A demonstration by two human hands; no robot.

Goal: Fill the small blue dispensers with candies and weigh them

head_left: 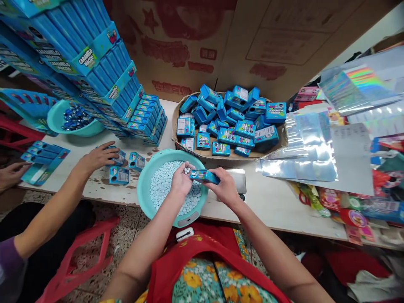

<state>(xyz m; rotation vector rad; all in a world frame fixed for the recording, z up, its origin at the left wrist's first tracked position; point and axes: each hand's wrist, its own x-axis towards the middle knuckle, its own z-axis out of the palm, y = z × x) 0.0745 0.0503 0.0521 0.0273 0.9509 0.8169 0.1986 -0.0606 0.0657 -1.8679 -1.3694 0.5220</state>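
Over a turquoise basin (145,185) of small pale candies (164,181), my left hand (181,182) is cupped around a few candies (187,170) at its fingertips. My right hand (224,185) grips a small blue candy box (204,176), tilted so that its opening faces my left fingers. The box's end touches or nearly touches those fingers; some white shows at its opening. A silver flat device, perhaps a scale (237,179), lies behind my right hand, partly hidden by it.
A cardboard tray (227,159) of blue boxes stands behind the basin. Stacked display boxes (91,59) tower at the left. A co-worker's hand (101,156) reaches to small boxes (119,175) left of the basin. Shiny plastic sheets (303,143) lie at the right.
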